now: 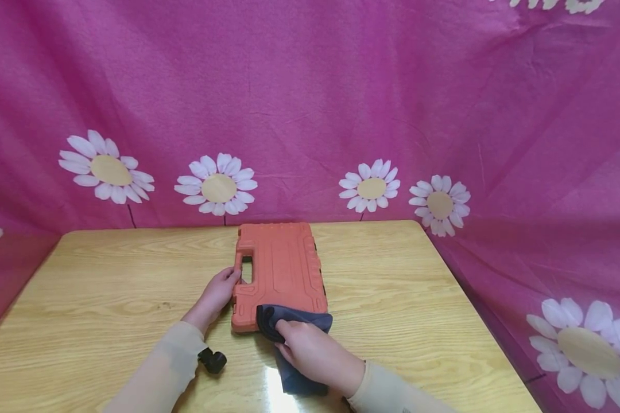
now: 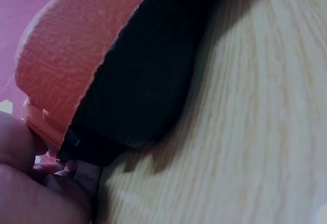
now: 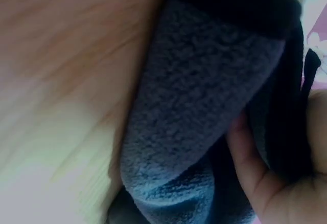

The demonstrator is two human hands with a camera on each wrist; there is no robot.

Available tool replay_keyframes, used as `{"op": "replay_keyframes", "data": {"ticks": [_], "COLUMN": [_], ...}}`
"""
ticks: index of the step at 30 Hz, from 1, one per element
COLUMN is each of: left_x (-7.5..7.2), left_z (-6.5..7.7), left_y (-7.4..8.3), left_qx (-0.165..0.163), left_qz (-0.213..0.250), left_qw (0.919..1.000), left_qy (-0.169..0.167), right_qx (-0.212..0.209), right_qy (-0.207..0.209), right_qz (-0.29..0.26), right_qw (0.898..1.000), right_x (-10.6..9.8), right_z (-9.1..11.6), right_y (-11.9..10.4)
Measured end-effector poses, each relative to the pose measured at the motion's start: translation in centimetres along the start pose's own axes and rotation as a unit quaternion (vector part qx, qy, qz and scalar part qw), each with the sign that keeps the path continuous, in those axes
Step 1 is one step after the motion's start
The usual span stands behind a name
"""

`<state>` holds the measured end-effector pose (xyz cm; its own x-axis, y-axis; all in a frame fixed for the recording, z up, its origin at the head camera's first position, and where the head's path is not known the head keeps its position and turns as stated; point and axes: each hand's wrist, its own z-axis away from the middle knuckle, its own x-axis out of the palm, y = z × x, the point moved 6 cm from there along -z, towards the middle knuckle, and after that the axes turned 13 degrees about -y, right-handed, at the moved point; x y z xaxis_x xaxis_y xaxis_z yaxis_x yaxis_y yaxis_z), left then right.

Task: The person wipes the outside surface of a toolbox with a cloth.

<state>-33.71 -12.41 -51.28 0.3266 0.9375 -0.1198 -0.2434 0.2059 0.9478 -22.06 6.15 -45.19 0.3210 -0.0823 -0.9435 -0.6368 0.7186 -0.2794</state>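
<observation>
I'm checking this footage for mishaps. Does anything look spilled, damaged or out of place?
Nothing stands out. The orange case looks closed, with no visible damage. The gray cloth is bunched, but the right hand grips it. The bright patch on the table beside the cloth looks like glare, not a spill.

A pale wood-grain table (image 1: 403, 298) bears a red plastic case (image 1: 281, 264).

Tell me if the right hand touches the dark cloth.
Touching: the right wrist view shows the right hand holding the dark cloth, a finger against its folds.
</observation>
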Motion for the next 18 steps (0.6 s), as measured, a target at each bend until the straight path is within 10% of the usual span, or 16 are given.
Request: {"op": "replay_keyframes", "data": {"ticks": [18], "left_x": [0.0], "left_z": [0.1], "left_y": [0.0], "left_qx": [0.011], "left_qz": [-0.007], "left_qw": [0.9999], "left_qy": [0.007], "right_qx": [-0.045], "right_qy": [-0.037], "right_qz": [0.041], "right_qw": [0.997], "right_x": [0.8], "right_z": [-2.9], "right_y": [-3.2]}}
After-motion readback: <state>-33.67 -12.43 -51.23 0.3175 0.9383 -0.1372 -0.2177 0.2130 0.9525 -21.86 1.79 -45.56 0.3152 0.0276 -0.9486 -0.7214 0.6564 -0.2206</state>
